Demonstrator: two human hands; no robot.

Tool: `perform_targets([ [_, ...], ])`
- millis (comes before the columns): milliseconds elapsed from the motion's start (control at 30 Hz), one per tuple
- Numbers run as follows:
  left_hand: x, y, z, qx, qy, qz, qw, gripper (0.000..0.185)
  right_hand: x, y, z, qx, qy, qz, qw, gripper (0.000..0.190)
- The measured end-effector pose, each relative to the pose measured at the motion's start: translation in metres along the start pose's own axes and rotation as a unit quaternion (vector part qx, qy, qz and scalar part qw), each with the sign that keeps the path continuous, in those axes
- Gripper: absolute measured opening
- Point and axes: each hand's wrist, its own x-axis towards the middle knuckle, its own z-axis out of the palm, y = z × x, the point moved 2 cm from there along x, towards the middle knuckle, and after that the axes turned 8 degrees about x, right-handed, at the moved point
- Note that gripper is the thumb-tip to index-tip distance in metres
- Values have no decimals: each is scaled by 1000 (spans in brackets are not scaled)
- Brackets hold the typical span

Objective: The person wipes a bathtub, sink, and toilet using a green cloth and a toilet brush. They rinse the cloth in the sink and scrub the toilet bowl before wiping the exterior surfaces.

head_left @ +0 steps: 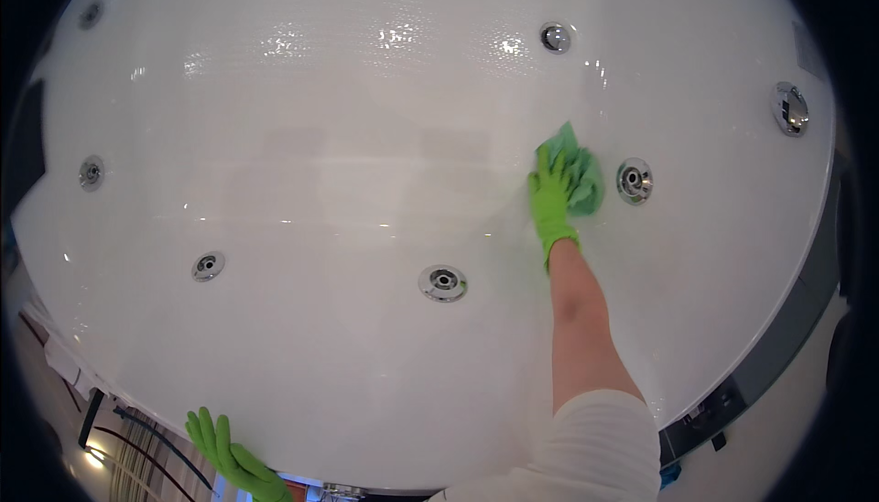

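A large white whirlpool bathtub [329, 358] with a glossy, wet-looking surface fills the view. My right hand [551, 193], in a bright green rubber glove, presses a crumpled green cloth [585, 183] against the tub wall, just left of a round chrome jet [634, 181]. Part of the cloth is hidden under the fingers. My left hand [230, 454], gloved in the same green, rests at the tub's near rim at the lower left, its fingers extended over the white surface with nothing visible in it.
Further chrome jets [443, 283] are set around the tub. A domed chrome fitting [555, 37] and a larger chrome fitting [790, 109] sit towards the top and right. Dark hoses or cables [165, 441] run outside the lower-left rim. A dark surround [783, 327] borders the right side.
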Motion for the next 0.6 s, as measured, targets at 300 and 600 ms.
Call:
perform_targets([
  [300, 0, -3, 3, 5, 79, 36, 996, 37, -50, -114, 16, -154, -261, -482, 822, 57],
  [600, -61, 80, -23, -17, 77, -29, 996, 43, 55, -24, -25, -124, -99, -168, 973, 65],
])
